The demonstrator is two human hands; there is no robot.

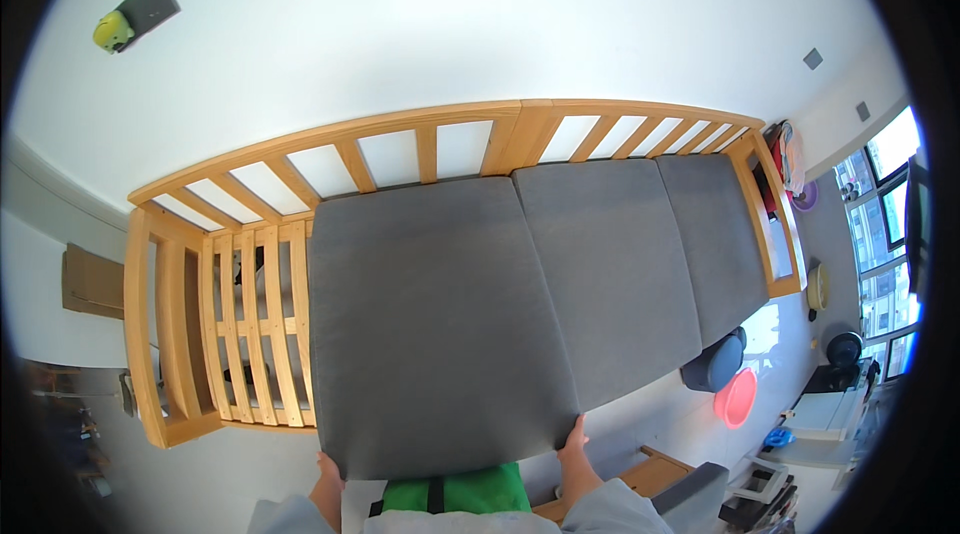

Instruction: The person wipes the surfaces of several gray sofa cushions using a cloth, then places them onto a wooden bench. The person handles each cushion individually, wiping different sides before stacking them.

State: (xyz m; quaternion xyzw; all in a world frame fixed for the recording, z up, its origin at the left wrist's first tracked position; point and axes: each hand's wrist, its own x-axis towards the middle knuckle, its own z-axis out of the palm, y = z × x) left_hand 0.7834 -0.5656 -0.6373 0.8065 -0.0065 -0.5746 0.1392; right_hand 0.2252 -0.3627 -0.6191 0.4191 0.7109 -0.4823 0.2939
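Observation:
A grey seat cushion (435, 331) lies on a wooden slatted sofa frame (176, 339), its front edge close before me. My left hand (330, 472) grips its front left corner, and my right hand (574, 440) grips the front right corner. Two more grey cushions (615, 271) lie to its right, touching side by side. At the left end the wooden slats (262, 331) are bare. Part of the fingers of both hands is hidden by the cushion. A green cloth item with a black strap (480, 485) shows between my arms, below the cushion edge.
A white wall rises behind the wooden backrest (427, 151). On the right floor are a dark blue stool (716, 365) and a pink basin (736, 399). A wooden chair (652, 474) with grey padding stands near my right arm. A cardboard box (94, 280) is at the far left.

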